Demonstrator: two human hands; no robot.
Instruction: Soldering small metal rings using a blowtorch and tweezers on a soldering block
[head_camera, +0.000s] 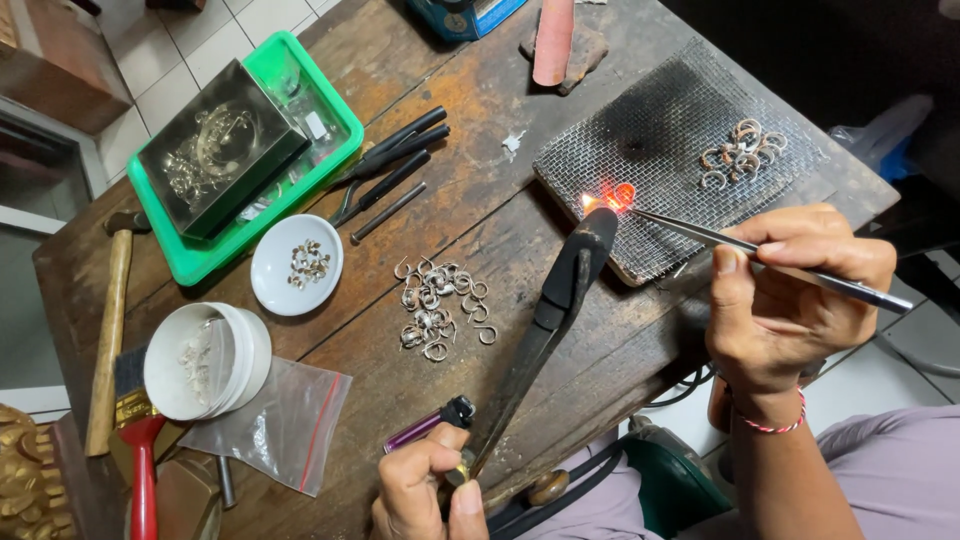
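— Where's the glowing ring (622, 194)?
— On the wire mesh (660, 130), at the tweezers (770, 262) tip.
— The grips?
— Right hand (785, 300) pinches the tweezers; left hand (425, 492) is closed around the torch (555, 310) on the surface (480, 200)

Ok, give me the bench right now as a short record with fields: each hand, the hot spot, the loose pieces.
left hand: grips the base of the torch, nozzle aimed at the mesh
right hand: holds tweezers, tips at the glowing piece
hot spot: glowing ring on the wire mesh pad
done pile: darkened rings at the mesh's far side
loose pieces: silver rings on the wooden bench
nearby: white dish, lighter
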